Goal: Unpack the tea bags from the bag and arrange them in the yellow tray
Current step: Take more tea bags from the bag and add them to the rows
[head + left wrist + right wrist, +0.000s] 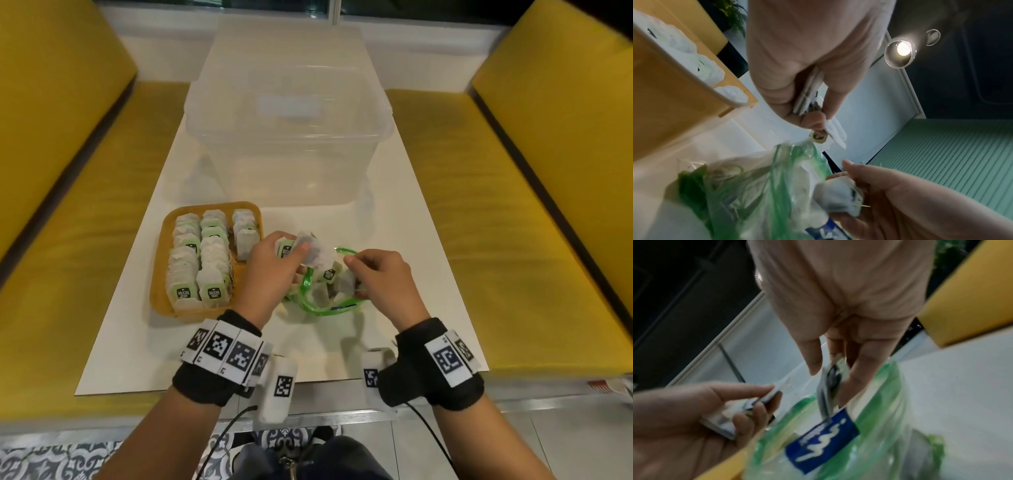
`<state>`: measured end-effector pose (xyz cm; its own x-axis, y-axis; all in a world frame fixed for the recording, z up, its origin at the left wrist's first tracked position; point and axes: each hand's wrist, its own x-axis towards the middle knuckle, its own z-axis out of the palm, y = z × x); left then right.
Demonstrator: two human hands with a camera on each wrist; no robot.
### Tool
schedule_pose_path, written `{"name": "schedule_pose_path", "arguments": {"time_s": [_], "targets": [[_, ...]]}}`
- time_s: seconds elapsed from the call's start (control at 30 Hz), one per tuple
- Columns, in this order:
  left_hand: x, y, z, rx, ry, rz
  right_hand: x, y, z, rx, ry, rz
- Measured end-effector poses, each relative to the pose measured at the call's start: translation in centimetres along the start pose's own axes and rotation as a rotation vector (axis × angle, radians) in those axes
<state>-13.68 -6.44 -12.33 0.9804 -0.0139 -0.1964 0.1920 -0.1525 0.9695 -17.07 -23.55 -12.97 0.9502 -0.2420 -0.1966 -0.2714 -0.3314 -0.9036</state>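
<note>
My yellow tray (161,274) sits far left, rows nearly full. My left hand (270,267) pinches a few tea bags (310,255) over the green bag (322,303); my right hand (380,277) grips another inside. Next, I judge, they go into the short third row.

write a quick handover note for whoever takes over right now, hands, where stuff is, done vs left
Left hand holds a small stack of tea bags above the bag.
Right hand pinches another tea bag at the mouth of the green plastic bag on the white table.
Done: yellow tray has two full rows, a third begun.
Left: place held bags, empty the bag.
</note>
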Motion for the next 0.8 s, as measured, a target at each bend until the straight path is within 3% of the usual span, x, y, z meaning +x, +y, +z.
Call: {"name": "schedule_pose_path", "arguments": {"time_s": [0.1,0.2,0.33,0.43,0.53,0.7,0.8], "targets": [[-0.4,0.3,0.1,-0.105,-0.023,-0.062,0.3,-0.1,0.3,-0.193,-0.029,-0.076],[-0.7,0.5,0.1,-0.182,-0.049,-0.108,-0.3,-0.8,-0.3,-0.219,-0.01,-0.268],[-1.1,1.1,0.1,-0.297,-0.135,-0.135,-1.1,-1.8,-0.3,-0.188,-0.233,-0.535],[-1.4,1.6,-0.1,-0.36,-0.21,-0.164,-0.5,-1.9,-0.1,-0.233,-0.138,-0.646],[-1.1,1.4,-0.7,-0.351,-0.157,-0.215,0.1,-2.9,-1.0,-0.155,-0.03,-0.669],[-0.2,1.8,-2.0,-0.361,-0.001,-0.207,-0.6,-7.1,-2.1,-0.185,-0.16,-0.643],[-0.4,3.1,-2.5,-0.497,-0.143,-0.287,-1.3,-9.4,-1.2,-0.198,-0.311,-0.622]]}}
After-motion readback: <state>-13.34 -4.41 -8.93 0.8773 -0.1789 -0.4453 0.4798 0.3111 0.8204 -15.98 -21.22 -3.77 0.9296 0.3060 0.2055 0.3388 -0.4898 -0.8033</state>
